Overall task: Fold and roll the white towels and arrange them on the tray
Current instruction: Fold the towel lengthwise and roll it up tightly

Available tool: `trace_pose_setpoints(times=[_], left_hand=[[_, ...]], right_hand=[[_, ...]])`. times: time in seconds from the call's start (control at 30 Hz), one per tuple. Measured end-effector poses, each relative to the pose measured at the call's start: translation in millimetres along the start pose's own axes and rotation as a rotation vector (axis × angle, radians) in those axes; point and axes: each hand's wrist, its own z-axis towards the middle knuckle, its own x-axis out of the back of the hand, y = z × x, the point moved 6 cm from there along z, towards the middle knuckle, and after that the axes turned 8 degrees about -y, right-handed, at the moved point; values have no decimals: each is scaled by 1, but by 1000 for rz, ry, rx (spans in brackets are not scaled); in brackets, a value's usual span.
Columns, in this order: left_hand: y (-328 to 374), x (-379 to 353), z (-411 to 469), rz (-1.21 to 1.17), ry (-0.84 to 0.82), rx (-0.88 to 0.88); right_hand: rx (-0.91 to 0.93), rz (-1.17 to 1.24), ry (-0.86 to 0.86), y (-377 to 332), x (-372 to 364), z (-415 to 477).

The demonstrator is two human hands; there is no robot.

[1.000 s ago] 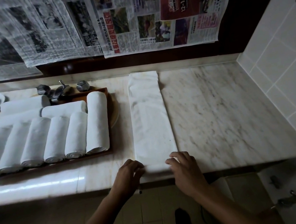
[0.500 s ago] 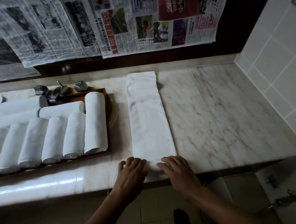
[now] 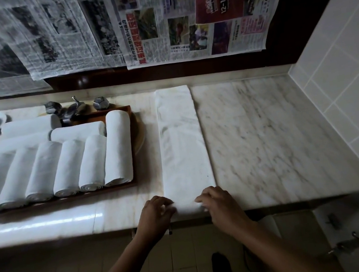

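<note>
Left hand (image 3: 155,214) and right hand (image 3: 221,204) sit side by side at the table's near edge. The fingers of both curl onto the near end of the towel (image 3: 182,147), each gripping one corner; the frame is a bit blurred there. The towel lies folded into a long narrow strip, flat on the table (image 3: 266,134) and running away from the person, just right of the tray (image 3: 132,129). The rolled towels (image 3: 115,150) are already lined up on the tray.

The towel looks soft, light and floppy, so it will likely slump if lifted. It is best held at both near corners and rolled forward with even pressure so the roll stays tight and straight.
</note>
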Motion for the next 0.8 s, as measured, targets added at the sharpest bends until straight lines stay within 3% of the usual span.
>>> trace_pose_setpoints(times=[0.17, 0.37, 0.43, 0.5, 0.57, 0.63, 0.8], left_hand=[[3, 6, 10, -52, -56, 137], [2, 9, 12, -201, -84, 213], [10, 9, 10, 42, -4, 108], [30, -3, 4, 450, 96, -144], [43, -25, -8, 642, 85, -348], [41, -41, -15, 725, 42, -453], [21, -41, -10, 788, -39, -476]], right_hand=[[74, -188, 263, -27, -1, -22], [116, -273, 226, -20, -19, -29], [157, -258, 201, -17, -17, -25], [176, -248, 195, -15, -13, -21], [190, -234, 189, -16, -8, -19], [191, -223, 181, -17, -4, -17], [125, -120, 39, -12, 1, -7]])
